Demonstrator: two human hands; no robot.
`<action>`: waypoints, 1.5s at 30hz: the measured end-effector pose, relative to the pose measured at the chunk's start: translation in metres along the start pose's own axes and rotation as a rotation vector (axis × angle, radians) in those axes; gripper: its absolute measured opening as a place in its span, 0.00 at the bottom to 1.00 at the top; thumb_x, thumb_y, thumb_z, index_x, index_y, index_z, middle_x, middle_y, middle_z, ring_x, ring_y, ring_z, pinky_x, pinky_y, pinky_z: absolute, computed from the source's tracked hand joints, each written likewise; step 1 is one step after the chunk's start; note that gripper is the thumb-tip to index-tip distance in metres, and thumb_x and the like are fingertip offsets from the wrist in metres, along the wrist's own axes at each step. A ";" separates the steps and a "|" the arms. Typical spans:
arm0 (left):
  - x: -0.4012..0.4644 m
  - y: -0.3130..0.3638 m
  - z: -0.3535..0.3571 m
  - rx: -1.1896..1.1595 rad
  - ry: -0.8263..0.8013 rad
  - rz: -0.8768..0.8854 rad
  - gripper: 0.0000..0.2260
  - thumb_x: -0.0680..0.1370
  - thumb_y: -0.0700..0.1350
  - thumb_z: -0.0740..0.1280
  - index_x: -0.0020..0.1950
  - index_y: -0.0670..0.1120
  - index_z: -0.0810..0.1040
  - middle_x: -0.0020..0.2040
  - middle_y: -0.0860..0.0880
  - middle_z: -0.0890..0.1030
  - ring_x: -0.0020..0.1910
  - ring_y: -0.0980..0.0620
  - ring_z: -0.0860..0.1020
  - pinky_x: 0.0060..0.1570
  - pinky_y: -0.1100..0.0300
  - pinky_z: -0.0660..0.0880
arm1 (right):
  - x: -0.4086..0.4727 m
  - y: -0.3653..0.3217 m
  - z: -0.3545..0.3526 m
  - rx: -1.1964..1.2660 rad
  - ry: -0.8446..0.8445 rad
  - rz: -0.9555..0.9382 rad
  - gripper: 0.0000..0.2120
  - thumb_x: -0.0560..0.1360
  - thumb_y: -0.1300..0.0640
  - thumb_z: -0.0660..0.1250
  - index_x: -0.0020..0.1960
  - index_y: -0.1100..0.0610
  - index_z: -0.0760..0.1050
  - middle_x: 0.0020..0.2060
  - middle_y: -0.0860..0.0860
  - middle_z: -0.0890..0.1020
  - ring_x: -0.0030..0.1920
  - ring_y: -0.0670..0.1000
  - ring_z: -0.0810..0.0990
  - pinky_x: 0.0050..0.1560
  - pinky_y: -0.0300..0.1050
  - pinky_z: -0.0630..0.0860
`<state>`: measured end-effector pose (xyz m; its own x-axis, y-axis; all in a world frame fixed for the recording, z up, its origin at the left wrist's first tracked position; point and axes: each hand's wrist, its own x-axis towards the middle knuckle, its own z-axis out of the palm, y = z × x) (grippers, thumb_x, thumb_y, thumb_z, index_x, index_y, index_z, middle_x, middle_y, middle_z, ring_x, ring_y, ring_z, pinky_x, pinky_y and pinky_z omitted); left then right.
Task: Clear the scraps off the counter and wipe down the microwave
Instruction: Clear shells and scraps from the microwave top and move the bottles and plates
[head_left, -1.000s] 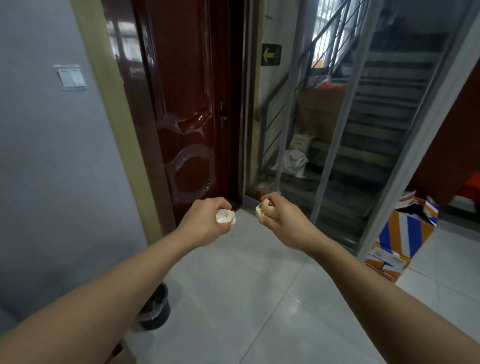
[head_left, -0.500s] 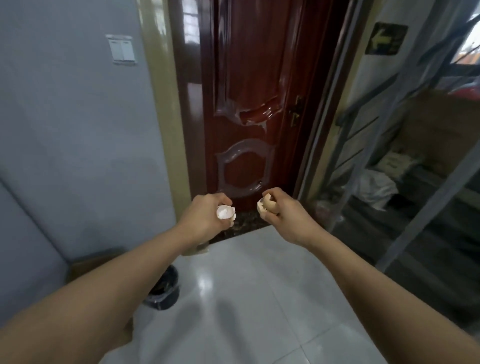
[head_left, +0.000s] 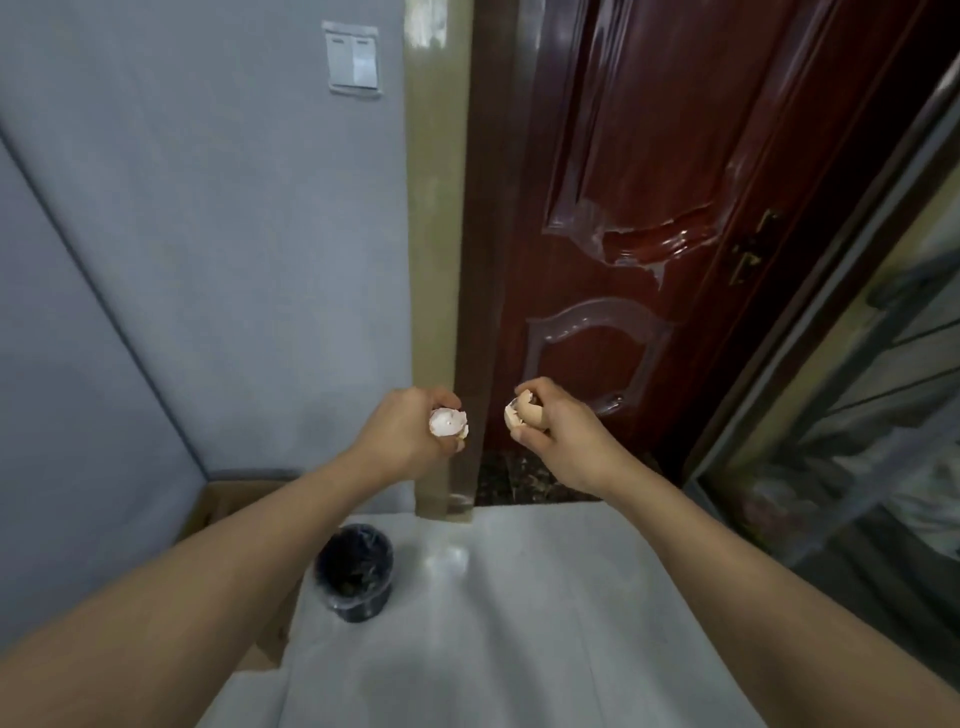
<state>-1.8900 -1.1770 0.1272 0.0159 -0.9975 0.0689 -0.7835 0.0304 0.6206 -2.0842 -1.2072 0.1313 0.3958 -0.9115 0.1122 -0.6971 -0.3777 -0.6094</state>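
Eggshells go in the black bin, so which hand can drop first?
Probably the left hand: its eggshell is on the same side as the bin; the right hand and its shell are farther over.

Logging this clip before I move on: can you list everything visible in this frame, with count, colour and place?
eggshell pieces: 2, one white inside-out in the left hand, one tan in the right hand
bin: 1, black with a dark liner, on the floor below the left forearm
cardboard box: 1, brown, on the floor against the wall, partly hidden by the left arm
floor: pale glossy tiles, lower middle
wall: grey-blue, left
light switch: 1, white, upper wall
door: 1, dark red, glossy, centre right
door handle: 1, brass-coloured, on the door's right edge
glass panel: far right, blurred
hands: left hand and right hand, each gripping a shell piece, held out above the floor
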 end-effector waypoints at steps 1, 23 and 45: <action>0.011 -0.005 -0.002 0.007 0.007 -0.012 0.13 0.69 0.43 0.75 0.53 0.47 0.80 0.48 0.48 0.83 0.49 0.48 0.79 0.47 0.60 0.74 | 0.015 0.002 0.002 -0.001 -0.010 -0.009 0.18 0.75 0.57 0.67 0.63 0.55 0.68 0.57 0.51 0.75 0.54 0.50 0.74 0.51 0.39 0.66; 0.145 -0.113 -0.005 0.092 0.306 -0.582 0.17 0.72 0.49 0.72 0.60 0.48 0.78 0.56 0.48 0.81 0.56 0.48 0.78 0.51 0.61 0.71 | 0.292 0.032 0.097 0.119 -0.493 -0.475 0.15 0.76 0.59 0.64 0.62 0.60 0.68 0.53 0.51 0.74 0.49 0.49 0.71 0.44 0.36 0.63; 0.142 -0.194 0.093 -0.021 0.463 -1.034 0.18 0.70 0.51 0.73 0.58 0.51 0.77 0.56 0.50 0.81 0.53 0.50 0.78 0.48 0.58 0.76 | 0.344 0.075 0.225 0.077 -0.923 -0.575 0.18 0.76 0.58 0.65 0.64 0.56 0.66 0.59 0.55 0.73 0.54 0.54 0.74 0.54 0.44 0.71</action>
<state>-1.7933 -1.3301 -0.0561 0.8815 -0.4252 -0.2051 -0.2503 -0.7893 0.5606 -1.8666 -1.5122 -0.0524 0.9693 -0.1160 -0.2168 -0.2377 -0.6675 -0.7057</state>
